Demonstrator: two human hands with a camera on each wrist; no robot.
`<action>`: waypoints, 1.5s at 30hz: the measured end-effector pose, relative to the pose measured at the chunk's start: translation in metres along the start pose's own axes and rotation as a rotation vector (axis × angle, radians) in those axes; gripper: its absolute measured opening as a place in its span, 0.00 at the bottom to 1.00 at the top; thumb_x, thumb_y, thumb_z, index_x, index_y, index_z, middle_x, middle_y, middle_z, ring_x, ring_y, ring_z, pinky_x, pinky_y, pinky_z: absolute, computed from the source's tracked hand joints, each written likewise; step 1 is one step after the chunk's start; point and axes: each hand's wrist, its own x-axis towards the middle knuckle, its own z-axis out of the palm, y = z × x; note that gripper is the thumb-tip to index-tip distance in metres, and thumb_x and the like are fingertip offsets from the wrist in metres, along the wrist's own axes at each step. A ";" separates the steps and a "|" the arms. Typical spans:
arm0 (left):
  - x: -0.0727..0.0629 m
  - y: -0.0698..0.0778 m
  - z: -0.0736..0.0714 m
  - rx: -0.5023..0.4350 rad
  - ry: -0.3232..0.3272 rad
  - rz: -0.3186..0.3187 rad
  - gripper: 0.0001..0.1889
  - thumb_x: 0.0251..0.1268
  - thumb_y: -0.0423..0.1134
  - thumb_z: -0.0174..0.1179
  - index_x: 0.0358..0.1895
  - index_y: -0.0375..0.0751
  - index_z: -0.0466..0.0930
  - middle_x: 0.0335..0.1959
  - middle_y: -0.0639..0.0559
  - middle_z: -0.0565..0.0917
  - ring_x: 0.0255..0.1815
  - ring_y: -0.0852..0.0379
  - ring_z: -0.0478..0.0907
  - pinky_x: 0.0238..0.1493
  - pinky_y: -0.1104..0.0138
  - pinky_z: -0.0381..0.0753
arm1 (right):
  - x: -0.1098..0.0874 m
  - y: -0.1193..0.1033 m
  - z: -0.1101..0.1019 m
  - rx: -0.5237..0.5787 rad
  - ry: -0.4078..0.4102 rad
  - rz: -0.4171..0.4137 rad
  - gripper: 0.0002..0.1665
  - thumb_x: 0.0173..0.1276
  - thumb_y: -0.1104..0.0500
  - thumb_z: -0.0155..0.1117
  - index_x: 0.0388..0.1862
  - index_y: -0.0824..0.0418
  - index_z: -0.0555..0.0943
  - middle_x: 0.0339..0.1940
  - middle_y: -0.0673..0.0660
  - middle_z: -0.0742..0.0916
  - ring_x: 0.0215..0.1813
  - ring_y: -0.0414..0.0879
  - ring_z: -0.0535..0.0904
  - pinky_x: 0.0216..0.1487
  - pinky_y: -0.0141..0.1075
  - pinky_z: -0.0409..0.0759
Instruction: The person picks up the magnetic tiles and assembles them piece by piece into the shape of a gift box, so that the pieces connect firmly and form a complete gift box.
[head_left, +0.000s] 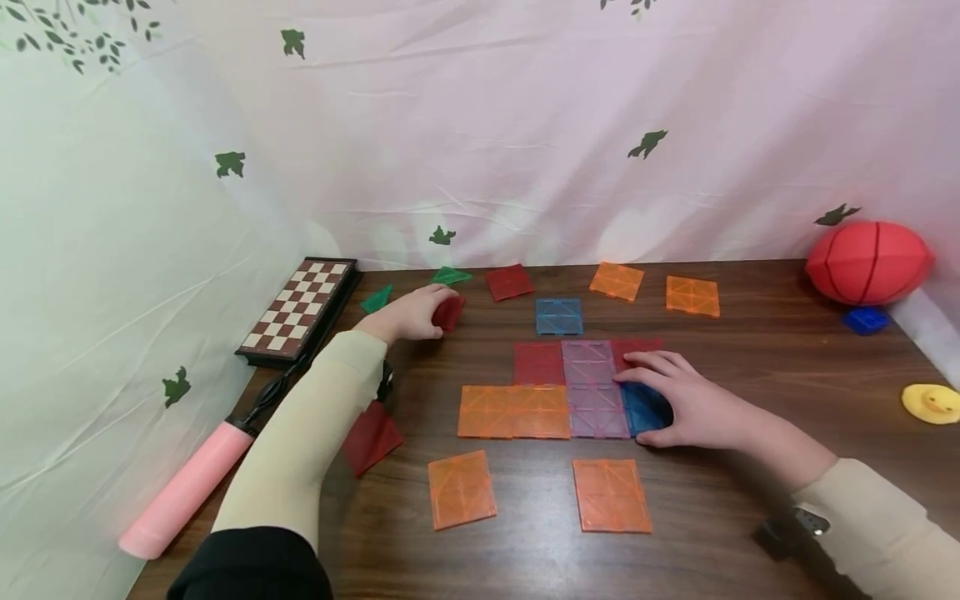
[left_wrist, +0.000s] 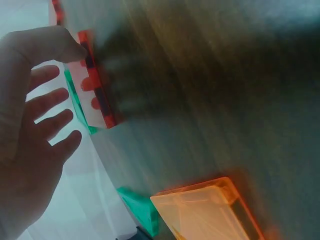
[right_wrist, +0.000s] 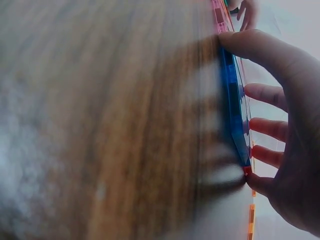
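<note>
Left hand (head_left: 411,315) pinches a partly hidden red tile (head_left: 450,311) near green triangles (head_left: 452,275); right hand (head_left: 686,402) grips and partly covers a blue tile (head_left: 643,407) beside purple tiles (head_left: 588,362). A sleeve (head_left: 315,425) overlaps another red tile (head_left: 377,440).

Pale wrinkled cloth (head_left: 480,125) covers the upper frame and left side, bearing green prints (head_left: 647,144) and, at upper left, leaf sprays (head_left: 54,37). A brown wood-grain desk (head_left: 772,350) fills the lower centre and reflects light.
</note>
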 end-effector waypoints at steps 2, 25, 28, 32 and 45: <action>0.001 0.000 -0.002 0.014 -0.028 -0.022 0.38 0.62 0.33 0.62 0.77 0.37 0.62 0.77 0.36 0.62 0.73 0.40 0.64 0.69 0.49 0.68 | 0.001 0.000 0.000 0.000 -0.001 -0.002 0.47 0.55 0.39 0.80 0.72 0.48 0.74 0.76 0.61 0.67 0.73 0.65 0.56 0.57 0.65 0.75; -0.010 0.049 0.028 0.052 0.011 0.093 0.33 0.67 0.51 0.64 0.72 0.41 0.72 0.63 0.39 0.73 0.61 0.45 0.70 0.64 0.55 0.72 | 0.002 0.000 -0.003 0.001 -0.018 0.024 0.47 0.55 0.38 0.80 0.72 0.47 0.73 0.76 0.60 0.67 0.74 0.66 0.55 0.57 0.66 0.75; -0.013 0.059 0.032 0.056 0.007 0.127 0.32 0.68 0.51 0.64 0.72 0.41 0.73 0.62 0.40 0.73 0.60 0.46 0.70 0.63 0.56 0.72 | 0.002 0.000 -0.002 0.000 -0.016 0.025 0.47 0.54 0.39 0.80 0.72 0.47 0.74 0.76 0.60 0.67 0.74 0.66 0.55 0.57 0.66 0.75; -0.018 0.072 0.037 0.053 -0.009 0.158 0.32 0.69 0.51 0.64 0.72 0.40 0.72 0.63 0.39 0.73 0.61 0.46 0.70 0.64 0.57 0.72 | 0.002 0.000 -0.002 -0.002 -0.015 0.024 0.47 0.54 0.39 0.81 0.72 0.48 0.74 0.76 0.61 0.67 0.73 0.66 0.56 0.57 0.66 0.75; -0.025 0.086 0.042 0.057 -0.015 0.198 0.28 0.70 0.47 0.64 0.70 0.39 0.75 0.63 0.40 0.74 0.60 0.46 0.70 0.63 0.57 0.73 | 0.001 0.000 -0.002 0.003 -0.014 0.020 0.47 0.54 0.39 0.81 0.72 0.48 0.74 0.76 0.61 0.67 0.73 0.66 0.56 0.58 0.67 0.74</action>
